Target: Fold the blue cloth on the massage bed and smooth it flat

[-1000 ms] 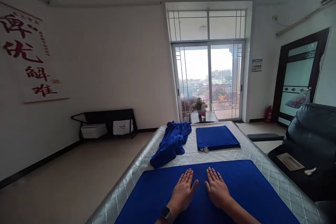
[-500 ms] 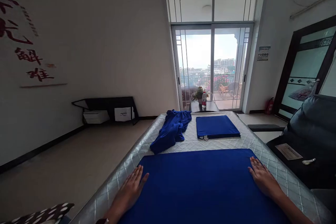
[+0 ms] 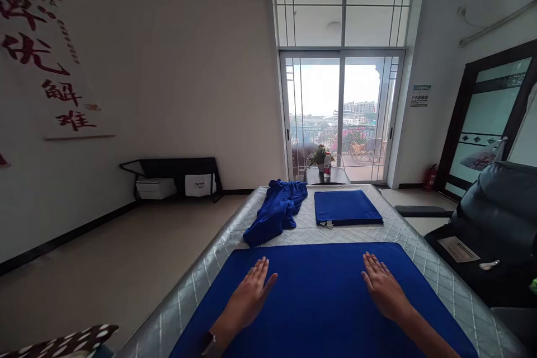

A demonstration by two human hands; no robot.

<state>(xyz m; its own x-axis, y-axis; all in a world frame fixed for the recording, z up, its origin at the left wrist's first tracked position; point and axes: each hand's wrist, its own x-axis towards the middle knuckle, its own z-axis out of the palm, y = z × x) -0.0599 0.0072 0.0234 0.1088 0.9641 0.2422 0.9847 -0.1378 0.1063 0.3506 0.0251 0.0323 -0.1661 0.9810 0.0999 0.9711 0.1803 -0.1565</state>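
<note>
A blue cloth [image 3: 314, 291] lies spread flat and smooth over the near part of a quilted silver-white mattress [image 3: 201, 277]. My left hand [image 3: 250, 293] rests on its left half, fingers stretched out and thumb apart. On the right half lies my right hand [image 3: 384, 285], also flat with the fingers extended. Neither hand grips anything. Beyond the cloth's far edge, a crumpled blue cloth [image 3: 279, 210] sits on the left, and a neatly folded blue cloth [image 3: 347, 206] with small white tags sits on the right.
At right stands a black armchair [image 3: 499, 218] with a paper [image 3: 458, 249] and a small white object [image 3: 489, 265] on it. Past the mattress is a small table [image 3: 319, 177] with a plant and a bottle [image 3: 327, 165]. A low black rack [image 3: 178, 179] lines the left wall.
Both hands have moved inward from the cloth's side edges towards its middle, still flat. The view has tilted slightly upward. The other cloths lie as before.
</note>
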